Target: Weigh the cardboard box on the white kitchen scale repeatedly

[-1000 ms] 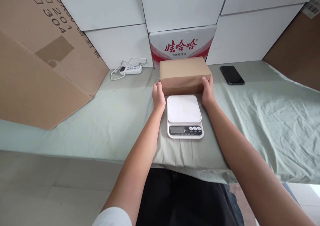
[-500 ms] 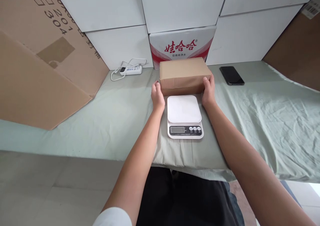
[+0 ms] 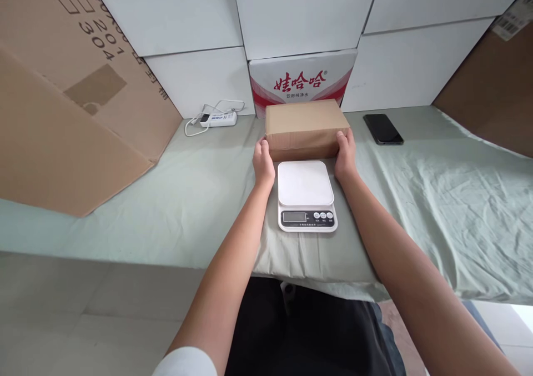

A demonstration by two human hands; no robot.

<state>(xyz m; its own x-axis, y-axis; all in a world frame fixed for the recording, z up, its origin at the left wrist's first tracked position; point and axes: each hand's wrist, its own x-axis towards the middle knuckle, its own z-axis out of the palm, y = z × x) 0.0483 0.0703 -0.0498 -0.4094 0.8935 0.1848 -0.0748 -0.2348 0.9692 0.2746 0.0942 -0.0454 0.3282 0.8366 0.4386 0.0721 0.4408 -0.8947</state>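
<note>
Between my two hands is a closed brown cardboard box (image 3: 307, 129), just behind the kitchen scale. My left hand (image 3: 263, 162) grips its left end, thumb at the near corner. At the right end my right hand (image 3: 345, 154) holds the box with the thumb on the front face; its other fingers are partly hidden behind the box. The white digital scale (image 3: 305, 184) lies between my forearms, its platform bare and its display blank. Whether the box rests fully on the cloth cannot be made out.
A black phone (image 3: 383, 129) lies on the green cloth (image 3: 200, 198) at the right. Back left is a white device with a cable (image 3: 219, 118). A large carton (image 3: 79, 115) stands left, another (image 3: 491, 81) right. A printed white box (image 3: 302, 76) is behind the brown box.
The whole view has shifted slightly with the head. Both hands keep the same hold on the box, and box and scale stay in the same places relative to each other.
</note>
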